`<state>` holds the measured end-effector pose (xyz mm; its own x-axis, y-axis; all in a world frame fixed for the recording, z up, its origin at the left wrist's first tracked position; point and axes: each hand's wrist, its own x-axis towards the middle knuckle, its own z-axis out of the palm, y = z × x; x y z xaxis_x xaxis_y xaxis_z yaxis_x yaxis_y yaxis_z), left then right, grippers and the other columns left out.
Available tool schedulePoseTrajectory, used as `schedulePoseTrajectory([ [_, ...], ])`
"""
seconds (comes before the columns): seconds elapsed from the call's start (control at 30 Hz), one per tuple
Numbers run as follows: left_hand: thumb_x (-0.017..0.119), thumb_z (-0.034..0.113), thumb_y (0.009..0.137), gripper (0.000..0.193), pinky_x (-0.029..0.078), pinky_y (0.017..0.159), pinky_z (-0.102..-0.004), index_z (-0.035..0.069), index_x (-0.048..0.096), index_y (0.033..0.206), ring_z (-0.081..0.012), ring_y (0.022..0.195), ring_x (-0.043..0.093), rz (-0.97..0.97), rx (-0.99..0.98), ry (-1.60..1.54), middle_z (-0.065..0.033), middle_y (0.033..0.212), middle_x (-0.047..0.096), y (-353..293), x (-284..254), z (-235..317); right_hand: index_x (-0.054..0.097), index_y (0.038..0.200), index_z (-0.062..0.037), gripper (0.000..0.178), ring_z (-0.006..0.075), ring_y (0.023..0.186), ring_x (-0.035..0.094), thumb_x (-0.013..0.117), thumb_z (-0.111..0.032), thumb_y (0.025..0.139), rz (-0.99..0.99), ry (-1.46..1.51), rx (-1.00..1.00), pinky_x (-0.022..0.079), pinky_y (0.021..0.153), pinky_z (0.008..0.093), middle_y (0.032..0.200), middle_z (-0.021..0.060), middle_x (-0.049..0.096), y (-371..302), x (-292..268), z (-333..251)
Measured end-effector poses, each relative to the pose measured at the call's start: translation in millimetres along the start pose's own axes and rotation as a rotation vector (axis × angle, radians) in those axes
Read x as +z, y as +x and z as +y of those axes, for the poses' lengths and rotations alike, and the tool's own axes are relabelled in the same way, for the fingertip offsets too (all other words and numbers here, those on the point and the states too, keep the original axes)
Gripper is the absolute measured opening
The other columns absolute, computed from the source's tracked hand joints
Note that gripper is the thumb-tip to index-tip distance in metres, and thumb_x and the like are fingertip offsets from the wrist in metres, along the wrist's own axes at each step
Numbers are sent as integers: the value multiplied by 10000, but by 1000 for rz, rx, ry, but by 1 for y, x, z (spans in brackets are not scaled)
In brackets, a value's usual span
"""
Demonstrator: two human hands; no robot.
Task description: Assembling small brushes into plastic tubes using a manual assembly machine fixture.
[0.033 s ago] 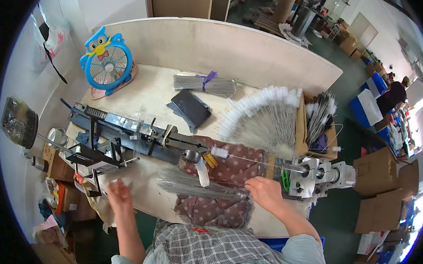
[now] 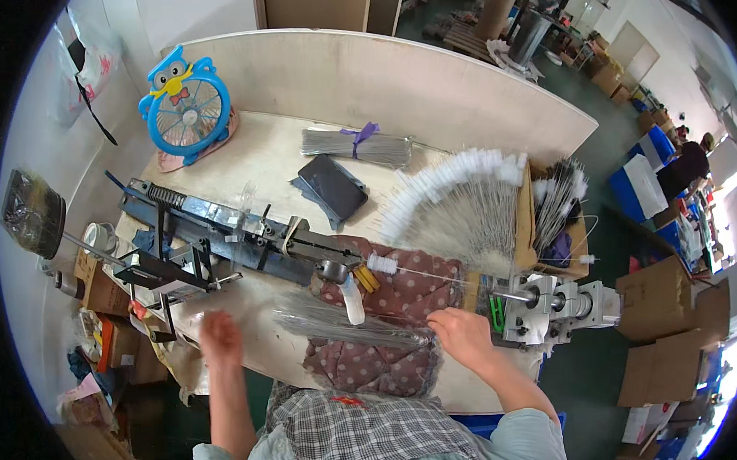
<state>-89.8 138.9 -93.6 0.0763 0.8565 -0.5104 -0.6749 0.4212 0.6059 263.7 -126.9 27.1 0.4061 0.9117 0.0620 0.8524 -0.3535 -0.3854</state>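
Your left hand (image 2: 221,339) is curled near the black metal frame (image 2: 161,273), and I can't tell if anything is in it. Your right hand (image 2: 461,334) has its fingers together by the right end of a bunch of thin silver wires (image 2: 389,334), but I can't tell if they pinch one. That bunch lies partly on the brown, pale-dotted cloth (image 2: 375,369).

A pale desk (image 2: 266,144) is backed on its far side by a low white partition (image 2: 378,69), with a white wall (image 2: 190,16) and a brown panel (image 2: 318,6) beyond. Dark green floor (image 2: 578,130) runs down the right, past cardboard boxes (image 2: 655,300) and blue bins (image 2: 628,196). Bright light glares along the far right edge.
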Motion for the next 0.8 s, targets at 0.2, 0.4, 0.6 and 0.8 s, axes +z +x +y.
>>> schedulePoseTrajectory([
  [0.2,583,201,867,229,491,836,-375,77,514,1047,-182,923,547,-421,-303,540,-88,1015,551,-119,159,-100,620,973,-103,210,263,705,640,584,-86,768,-61,-47,-104,530,611,360,839,68,597,-12,6,1],
  [0.4,509,372,907,304,482,651,-337,71,518,947,-159,683,540,-535,-661,353,-42,769,531,-159,222,-73,543,877,-63,155,274,753,628,577,-32,728,-100,-155,-42,533,566,346,825,90,531,-8,-6,-19],
  [0.6,288,590,928,620,465,570,-364,48,585,885,-195,523,511,-523,-605,167,-90,662,585,-146,187,-23,521,900,-58,204,268,762,604,555,27,718,-70,-351,-35,521,634,360,858,102,502,1,-72,-18],
  [0.8,499,272,937,274,497,599,-318,17,575,1002,-203,658,616,-1098,-448,799,-96,769,621,-167,217,-70,618,959,-21,162,246,664,604,570,0,805,428,-49,0,492,606,323,816,124,610,21,-130,21],
])
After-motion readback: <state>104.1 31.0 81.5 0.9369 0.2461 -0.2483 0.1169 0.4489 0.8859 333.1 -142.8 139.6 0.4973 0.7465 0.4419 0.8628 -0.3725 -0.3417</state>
